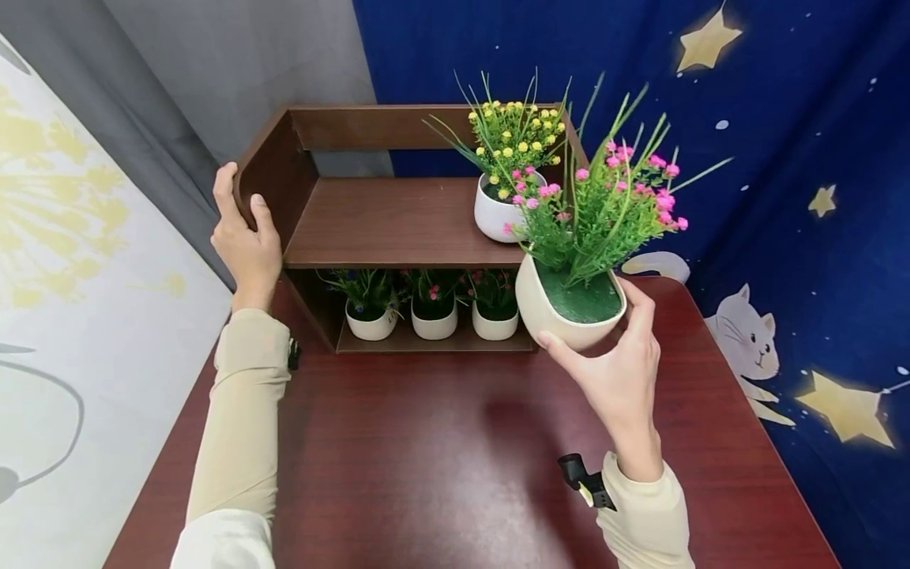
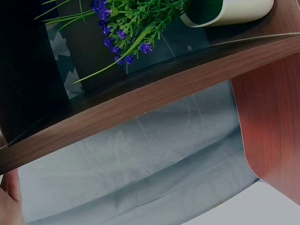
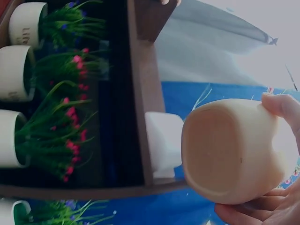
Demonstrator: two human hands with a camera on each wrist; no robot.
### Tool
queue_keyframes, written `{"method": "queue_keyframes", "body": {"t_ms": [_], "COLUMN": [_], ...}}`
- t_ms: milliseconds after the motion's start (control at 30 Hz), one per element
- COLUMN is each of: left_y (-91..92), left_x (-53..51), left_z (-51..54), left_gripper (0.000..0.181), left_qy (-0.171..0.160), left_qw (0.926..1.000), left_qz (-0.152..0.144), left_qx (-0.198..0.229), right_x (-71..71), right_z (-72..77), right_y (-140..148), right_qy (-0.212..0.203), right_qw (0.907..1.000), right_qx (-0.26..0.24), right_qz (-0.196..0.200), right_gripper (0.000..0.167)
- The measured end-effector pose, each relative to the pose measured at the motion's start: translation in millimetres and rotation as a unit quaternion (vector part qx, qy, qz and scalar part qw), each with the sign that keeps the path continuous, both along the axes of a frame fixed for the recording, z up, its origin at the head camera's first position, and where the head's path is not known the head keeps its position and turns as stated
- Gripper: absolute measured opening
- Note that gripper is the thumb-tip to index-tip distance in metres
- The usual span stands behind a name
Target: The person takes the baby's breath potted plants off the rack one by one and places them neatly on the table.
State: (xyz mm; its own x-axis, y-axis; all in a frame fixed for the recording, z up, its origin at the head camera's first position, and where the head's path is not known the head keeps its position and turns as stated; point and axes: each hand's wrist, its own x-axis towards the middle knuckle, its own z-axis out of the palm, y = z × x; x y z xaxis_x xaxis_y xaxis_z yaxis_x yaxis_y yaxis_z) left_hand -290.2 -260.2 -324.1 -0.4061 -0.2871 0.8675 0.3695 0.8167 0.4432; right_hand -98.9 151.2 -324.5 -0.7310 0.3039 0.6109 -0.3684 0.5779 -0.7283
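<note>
In the head view my right hand (image 1: 626,363) holds a cream flowerpot (image 1: 569,316) with pink artificial flowers (image 1: 661,197), thumb in front and fingers round its right side. The pot is raised before the right end of a brown wooden shelf (image 1: 384,221), tilted so the right wrist view shows its underside (image 3: 213,152). My left hand (image 1: 249,245) grips the shelf's left side panel (image 1: 273,182), with thumb and fingers astride its edge. On the upper board stands a white pot (image 1: 498,213) with yellow flowers, partly covered by the held plant.
Three white pots, with blue flowers (image 1: 370,320) and red ones (image 1: 434,320), (image 1: 495,320) stand on the lower board. Another white pot (image 3: 7,213) shows beyond the shelf's right side. The shelf stands on a reddish table (image 1: 426,442) before grey and blue curtains (image 1: 426,47).
</note>
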Motion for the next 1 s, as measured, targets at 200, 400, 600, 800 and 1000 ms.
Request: {"method": "queue_keyframes", "body": {"t_ms": [200,400,600,800,1000], "left_y": [0.4,-0.7,0.4,-0.6,-0.6], "left_x": [-0.8,0.0,-0.8,-1.1,-1.2], "left_z": [1.0,2.1,0.2,-0.4,-0.6], "left_gripper": [0.043,0.042,0.042,0.042,0.042], "left_qy": [0.001,-0.001,-0.001,0.000,0.001], "left_qw": [1.0000,1.0000,1.0000,1.0000,1.0000], "left_qz": [0.003,0.002,0.003,0.002,0.001], "left_qx": [0.002,0.003,0.001,0.000,0.001], "right_x": [2.6,5.3,5.9,3.5,0.9], "right_z": [-10.7,-18.2,-28.7,-45.1,-62.7], "right_y": [11.8,23.3,41.3,61.7,79.7], "right_qy": [-0.002,-0.013,-0.030,-0.033,-0.047], "right_qw": [0.9999,0.9993,0.9979,0.9978,0.9961], "right_qx": [-0.012,-0.034,-0.056,-0.041,-0.037], "right_qz": [-0.001,0.005,-0.007,-0.041,-0.065], "right_gripper": [0.091,0.092,0.089,0.091,0.089]}}
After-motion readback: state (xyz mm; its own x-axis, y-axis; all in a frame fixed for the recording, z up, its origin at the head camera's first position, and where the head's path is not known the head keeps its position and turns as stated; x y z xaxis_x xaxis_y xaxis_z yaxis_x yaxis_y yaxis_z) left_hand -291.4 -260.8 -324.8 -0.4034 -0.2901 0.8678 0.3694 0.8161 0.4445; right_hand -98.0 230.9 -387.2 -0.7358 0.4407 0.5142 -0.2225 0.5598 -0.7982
